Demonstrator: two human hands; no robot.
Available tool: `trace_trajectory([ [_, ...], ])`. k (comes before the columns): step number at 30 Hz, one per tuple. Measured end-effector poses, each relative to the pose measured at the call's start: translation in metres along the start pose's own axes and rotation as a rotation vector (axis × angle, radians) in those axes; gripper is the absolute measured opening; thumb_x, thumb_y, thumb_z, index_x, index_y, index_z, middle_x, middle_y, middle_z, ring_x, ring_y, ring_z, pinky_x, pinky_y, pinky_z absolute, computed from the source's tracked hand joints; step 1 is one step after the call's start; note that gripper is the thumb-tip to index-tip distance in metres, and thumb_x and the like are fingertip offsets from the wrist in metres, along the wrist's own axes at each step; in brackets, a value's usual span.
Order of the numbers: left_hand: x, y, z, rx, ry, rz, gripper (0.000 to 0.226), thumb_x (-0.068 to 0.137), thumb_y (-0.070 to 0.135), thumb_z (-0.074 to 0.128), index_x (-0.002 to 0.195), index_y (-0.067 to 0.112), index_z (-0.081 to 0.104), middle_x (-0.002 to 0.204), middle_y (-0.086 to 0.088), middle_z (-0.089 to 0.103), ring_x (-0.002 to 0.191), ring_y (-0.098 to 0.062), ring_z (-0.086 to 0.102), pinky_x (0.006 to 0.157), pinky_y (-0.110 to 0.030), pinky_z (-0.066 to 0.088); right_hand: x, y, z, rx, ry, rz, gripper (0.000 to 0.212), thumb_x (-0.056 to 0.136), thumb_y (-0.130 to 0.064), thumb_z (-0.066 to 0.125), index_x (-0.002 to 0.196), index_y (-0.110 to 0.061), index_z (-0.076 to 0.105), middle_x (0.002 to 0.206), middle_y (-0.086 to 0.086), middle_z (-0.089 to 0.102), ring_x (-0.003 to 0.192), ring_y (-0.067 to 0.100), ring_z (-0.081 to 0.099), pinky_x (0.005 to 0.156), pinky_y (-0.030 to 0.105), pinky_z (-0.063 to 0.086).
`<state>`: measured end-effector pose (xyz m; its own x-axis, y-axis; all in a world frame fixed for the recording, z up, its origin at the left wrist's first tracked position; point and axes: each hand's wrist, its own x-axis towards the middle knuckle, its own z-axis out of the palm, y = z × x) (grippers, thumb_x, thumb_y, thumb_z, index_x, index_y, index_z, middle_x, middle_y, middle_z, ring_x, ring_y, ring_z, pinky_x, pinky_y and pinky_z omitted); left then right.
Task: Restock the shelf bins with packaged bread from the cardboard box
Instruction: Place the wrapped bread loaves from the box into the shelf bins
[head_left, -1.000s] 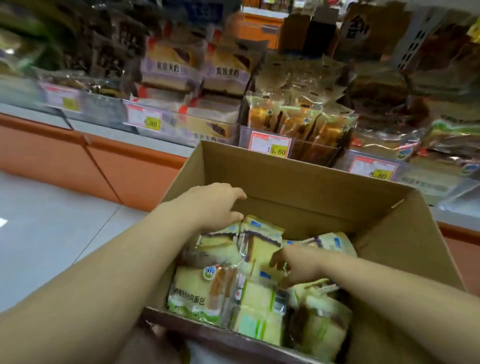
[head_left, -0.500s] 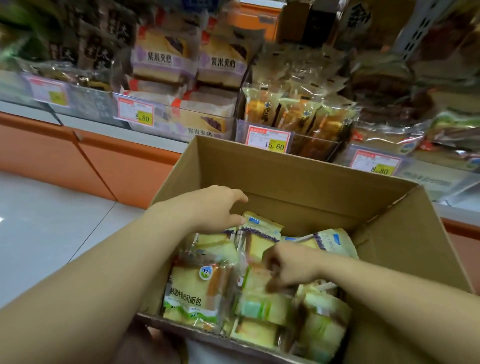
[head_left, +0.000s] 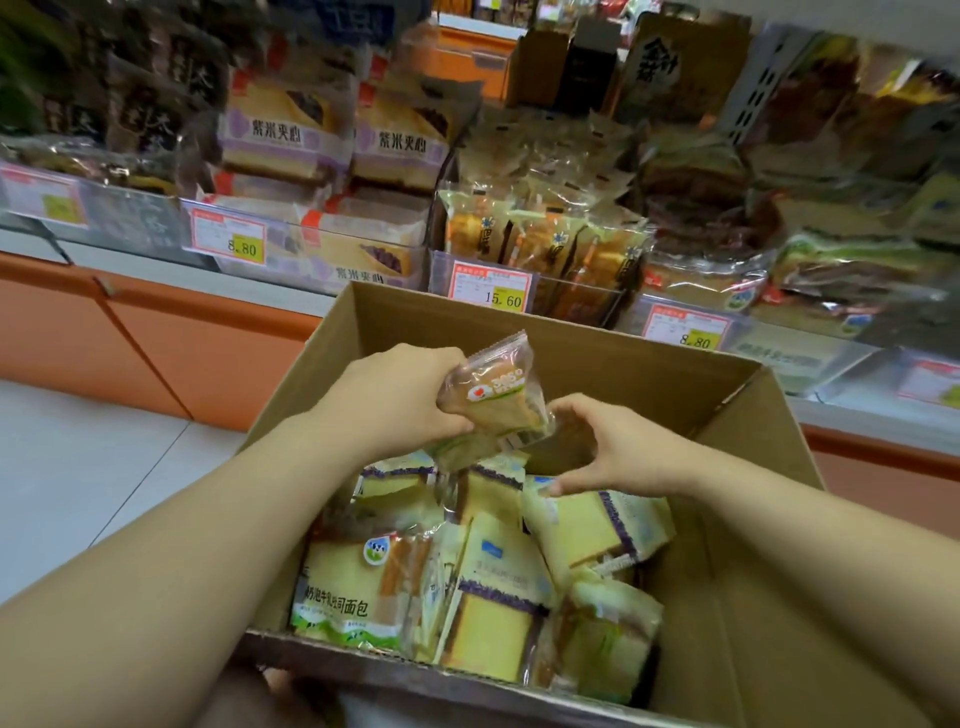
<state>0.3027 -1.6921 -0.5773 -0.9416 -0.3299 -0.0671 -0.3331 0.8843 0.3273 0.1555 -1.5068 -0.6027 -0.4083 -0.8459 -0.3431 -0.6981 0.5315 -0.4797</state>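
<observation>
A small clear-wrapped bread packet with a white-and-green label (head_left: 493, 402) is held up in the air above the open brown cardboard box (head_left: 582, 345), in front of its far wall and clear of the packets below. The left hand (head_left: 400, 402) grasps it, fingers and thumb curled round the packet's left side. The right hand (head_left: 615, 449) is released, just beside the packet's lower right corner, with its fingers (head_left: 569, 410) arched toward the wrapper and the thumb spread well below them. Nothing is pinched between them, and I cannot tell whether a fingertip touches the plastic. The box holds a loose heap of yellow sliced-bread packets, among them a large green-labelled one (head_left: 340, 590) against the near left wall and several purple-trimmed ones (head_left: 496, 597) tilted beside it. Behind the box runs a row of clear plastic shelf bins (head_left: 576, 306), each filled with wrapped bread. They carry red-bordered price tags reading 8.80 (head_left: 228, 241), 15.60 (head_left: 491, 293) and 8.80 (head_left: 685, 332). Under the bins is an orange base panel (head_left: 156, 353), and pale floor tiles (head_left: 78, 467) lie to the left.
</observation>
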Motion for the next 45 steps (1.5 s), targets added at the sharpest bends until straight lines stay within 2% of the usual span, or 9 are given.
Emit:
trace_trajectory([
  [5,-0.002,-0.002,0.001,0.205,0.021,-0.052,0.048,0.083,0.053,0.064,0.122,0.034,0.045,0.104,0.005,0.062,0.094,-0.02,0.059,0.067,-0.029,0.039,0.002,0.018,0.057,-0.38,-0.547,0.129,0.068,0.075,-0.034,0.078,0.134,-0.017,0.048,0.129,0.001,0.055,0.109,0.021,0.057,0.089,0.03,0.049],
  [11,-0.001,-0.003,0.0,0.182,0.088,-0.026,0.054,0.081,0.056,0.064,0.125,0.033,0.04,0.106,0.004,0.063,0.091,-0.019,0.06,0.063,-0.027,0.038,-0.004,0.025,0.097,-0.697,-0.655,-0.021,0.05,0.081,-0.03,0.072,0.125,-0.012,0.055,0.119,0.012,0.058,0.111,0.028,0.05,0.081,0.036,0.044],
  [19,-0.001,-0.001,-0.002,0.205,0.152,-0.011,0.057,0.081,0.058,0.062,0.127,0.033,0.04,0.109,0.003,0.065,0.094,-0.02,0.062,0.063,-0.028,0.038,-0.005,0.009,0.083,-0.719,-0.486,-0.119,0.02,0.09,-0.021,0.056,0.104,-0.01,0.065,0.094,0.011,0.058,0.081,0.026,0.049,0.066,0.029,0.038],
  [26,-0.018,0.016,-0.014,0.181,0.218,-0.001,0.047,0.088,0.054,0.054,0.128,0.035,0.039,0.108,0.007,0.066,0.094,-0.018,0.063,0.062,-0.027,0.044,-0.04,-0.006,-0.001,-0.528,-0.156,-0.089,0.004,0.091,-0.026,0.055,0.091,-0.023,0.053,0.093,-0.001,0.062,0.087,0.021,0.059,0.07,0.034,0.048],
  [30,-0.027,0.038,-0.031,0.173,0.257,-0.03,0.046,0.087,0.042,0.054,0.131,0.036,0.039,0.107,0.008,0.065,0.094,-0.018,0.063,0.064,-0.027,0.042,-0.069,-0.006,-0.048,-0.305,0.15,-0.069,0.025,0.09,-0.012,0.055,0.076,-0.029,0.042,0.078,-0.01,0.054,0.071,0.005,0.054,0.061,0.021,0.043],
  [33,-0.032,0.056,-0.045,0.184,0.278,-0.045,0.05,0.084,0.038,0.054,0.132,0.036,0.038,0.11,0.005,0.064,0.099,-0.023,0.062,0.07,-0.031,0.046,-0.091,0.007,-0.069,-0.201,0.44,-0.126,0.04,0.082,0.0,0.059,0.069,-0.032,0.038,0.084,-0.008,0.058,0.084,0.014,0.055,0.067,0.019,0.039],
  [37,-0.038,0.084,-0.059,0.196,0.377,0.018,0.053,0.085,0.039,0.055,0.135,0.038,0.038,0.111,0.006,0.065,0.1,-0.02,0.062,0.071,-0.03,0.047,-0.126,0.026,-0.081,-0.15,0.687,-0.258,0.046,0.068,0.017,0.059,0.083,-0.025,0.051,0.102,0.003,0.06,0.098,0.02,0.055,0.081,0.021,0.045],
  [40,-0.039,0.107,-0.062,0.191,0.442,0.084,0.052,0.087,0.038,0.056,0.136,0.038,0.038,0.114,0.01,0.064,0.101,-0.014,0.062,0.073,-0.028,0.048,-0.148,0.04,-0.082,-0.211,0.803,-0.324,0.05,0.067,0.02,0.064,0.106,-0.01,0.064,0.117,-0.005,0.053,0.111,0.009,0.049,0.094,0.022,0.038],
  [45,-0.036,0.134,-0.061,0.183,0.503,0.173,0.05,0.087,0.038,0.058,0.134,0.04,0.041,0.115,0.014,0.064,0.102,-0.01,0.061,0.074,-0.025,0.046,-0.172,0.059,-0.087,-0.316,0.918,-0.349,0.058,0.063,0.021,0.07,0.114,-0.008,0.066,0.116,-0.002,0.054,0.107,0.01,0.05,0.099,0.012,0.035],
])
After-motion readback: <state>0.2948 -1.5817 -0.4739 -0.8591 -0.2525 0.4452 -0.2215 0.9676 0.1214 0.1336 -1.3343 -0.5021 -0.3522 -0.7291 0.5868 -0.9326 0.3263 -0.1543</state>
